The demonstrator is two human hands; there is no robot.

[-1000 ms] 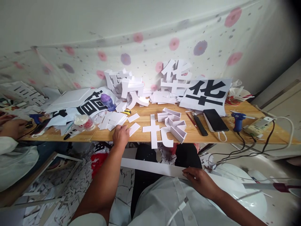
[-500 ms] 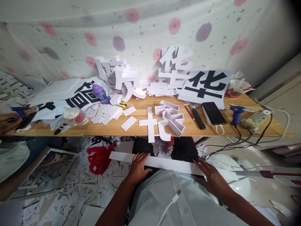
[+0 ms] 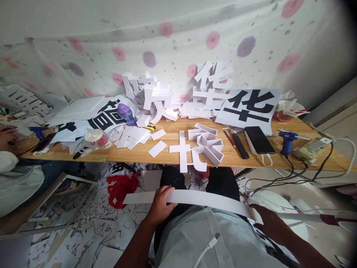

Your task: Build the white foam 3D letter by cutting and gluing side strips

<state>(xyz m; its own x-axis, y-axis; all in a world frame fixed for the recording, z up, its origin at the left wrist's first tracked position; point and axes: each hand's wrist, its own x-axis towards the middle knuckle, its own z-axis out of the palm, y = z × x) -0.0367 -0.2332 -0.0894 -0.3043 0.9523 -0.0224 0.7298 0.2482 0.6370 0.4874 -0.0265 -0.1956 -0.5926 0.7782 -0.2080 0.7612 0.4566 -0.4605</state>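
Note:
A long white strip [image 3: 206, 199], bowed in a shallow curve, lies across my lap. My left hand [image 3: 161, 205] is closed around it left of its middle, thumb below and fingers over the top edge. Near the strip's right end, my right hand [image 3: 264, 222] grips it, and the end itself is hidden. Just beyond, at the table's front edge, sits a partly built white character [image 3: 182, 150], with thin upright walls on its right part and a flat left part. Two small white rectangles [image 3: 157, 148] lie to its left.
On the wooden table [image 3: 134, 154] are a dark-handled knife [image 3: 240, 145], a phone [image 3: 259, 139], a blue glue gun [image 3: 287, 141], a power strip [image 3: 309, 149] with cables, and a purple bottle [image 3: 126, 114]. Finished white characters [image 3: 213, 80] stand behind. Another person's arm [image 3: 8, 136] is at far left.
My right hand has moved outward to the right along the strip and now grips it near the end. The strip, straight before, is now bowed. The view has shifted slightly.

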